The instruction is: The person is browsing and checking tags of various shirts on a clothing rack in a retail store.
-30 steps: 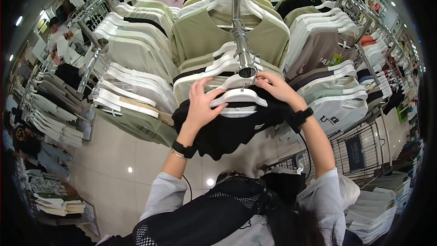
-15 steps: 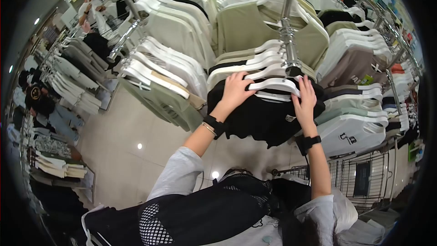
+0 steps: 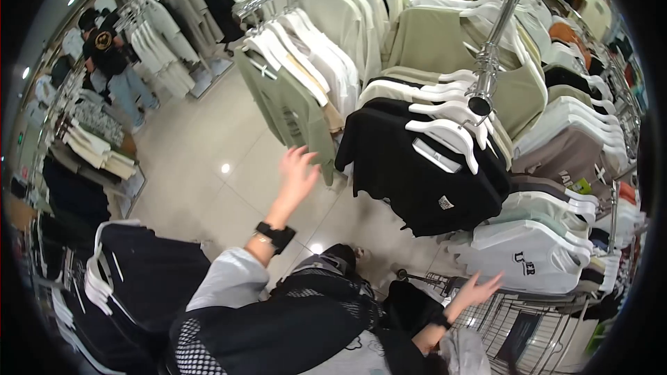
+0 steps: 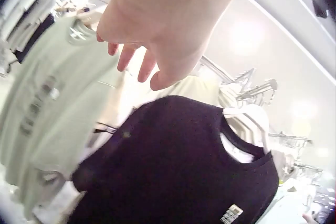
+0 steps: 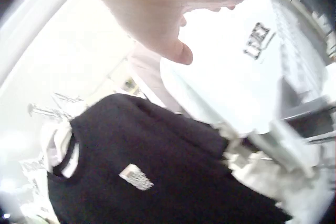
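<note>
Hanging on its white hanger (image 3: 451, 133) at the end of the chrome rail (image 3: 488, 66), the black shirt (image 3: 420, 173) was in front of you. Your left grip (image 3: 297, 178) was open with fingers spread, your right grip (image 3: 476, 294) was open near the wire cart (image 3: 514, 330), and neither had hold of anything. For neat handling, it seemed better to guide the hard, smooth, curved hanger at both shoulders than to pull the soft, matt cloth, whose hem looked wavy.

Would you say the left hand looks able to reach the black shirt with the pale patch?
Probably yes: the left hand looks empty, and nothing appears to stand between it and the black shirt.
</note>
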Tool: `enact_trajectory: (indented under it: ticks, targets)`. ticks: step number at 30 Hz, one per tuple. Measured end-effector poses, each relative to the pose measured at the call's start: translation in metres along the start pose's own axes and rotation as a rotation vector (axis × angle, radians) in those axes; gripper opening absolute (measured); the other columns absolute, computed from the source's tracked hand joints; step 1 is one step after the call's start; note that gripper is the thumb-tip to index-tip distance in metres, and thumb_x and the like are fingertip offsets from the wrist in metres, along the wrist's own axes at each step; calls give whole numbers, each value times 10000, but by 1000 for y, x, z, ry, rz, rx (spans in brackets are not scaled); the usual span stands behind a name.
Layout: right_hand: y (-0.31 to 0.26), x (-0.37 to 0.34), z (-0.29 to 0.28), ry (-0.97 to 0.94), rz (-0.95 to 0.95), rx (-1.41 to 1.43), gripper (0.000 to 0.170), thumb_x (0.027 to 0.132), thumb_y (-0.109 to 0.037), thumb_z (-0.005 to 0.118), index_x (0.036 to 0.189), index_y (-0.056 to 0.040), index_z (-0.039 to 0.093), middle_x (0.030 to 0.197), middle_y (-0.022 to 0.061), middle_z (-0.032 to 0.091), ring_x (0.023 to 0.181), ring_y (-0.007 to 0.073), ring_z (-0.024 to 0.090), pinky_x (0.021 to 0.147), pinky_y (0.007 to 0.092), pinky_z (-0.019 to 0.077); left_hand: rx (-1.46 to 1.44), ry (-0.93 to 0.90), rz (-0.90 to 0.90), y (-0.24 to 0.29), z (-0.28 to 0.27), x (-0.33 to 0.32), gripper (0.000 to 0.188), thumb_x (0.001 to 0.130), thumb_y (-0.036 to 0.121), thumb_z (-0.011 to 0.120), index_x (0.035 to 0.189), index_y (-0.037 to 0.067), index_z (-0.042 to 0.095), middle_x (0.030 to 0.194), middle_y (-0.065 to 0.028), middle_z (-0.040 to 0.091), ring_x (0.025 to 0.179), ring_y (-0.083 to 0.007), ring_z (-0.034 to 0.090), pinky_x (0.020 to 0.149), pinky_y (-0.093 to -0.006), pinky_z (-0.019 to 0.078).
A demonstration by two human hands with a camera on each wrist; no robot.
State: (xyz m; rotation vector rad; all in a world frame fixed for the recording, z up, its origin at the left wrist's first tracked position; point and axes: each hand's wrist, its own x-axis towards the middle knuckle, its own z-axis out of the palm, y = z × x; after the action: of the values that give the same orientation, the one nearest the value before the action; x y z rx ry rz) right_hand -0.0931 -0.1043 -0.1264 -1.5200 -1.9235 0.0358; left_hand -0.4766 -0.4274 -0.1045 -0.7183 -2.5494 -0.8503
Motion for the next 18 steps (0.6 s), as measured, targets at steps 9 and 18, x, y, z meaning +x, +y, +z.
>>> enact_trajectory:
  ticks: [9,18]
  targets:
    - [80,-127,-15,-647,244,106,551,801,-434,593,1147,-12,516,1072,245,567,1005,397,528,842,406,423,10,-13,-522,-109,-95,-67,245,838,190,523,1000,35,621,944,-152,640,909,-257,597,807,-341,446]
    - [47,-170,11,-411,440,-360,348,727,-402,655,865,-108,530,782,125,608,716,311,621,605,426,483,-137,-340,-197,-150,-40,38,265,895,188,507,1054,-4,595,1014,-108,631,941,-172,588,827,-285,443]
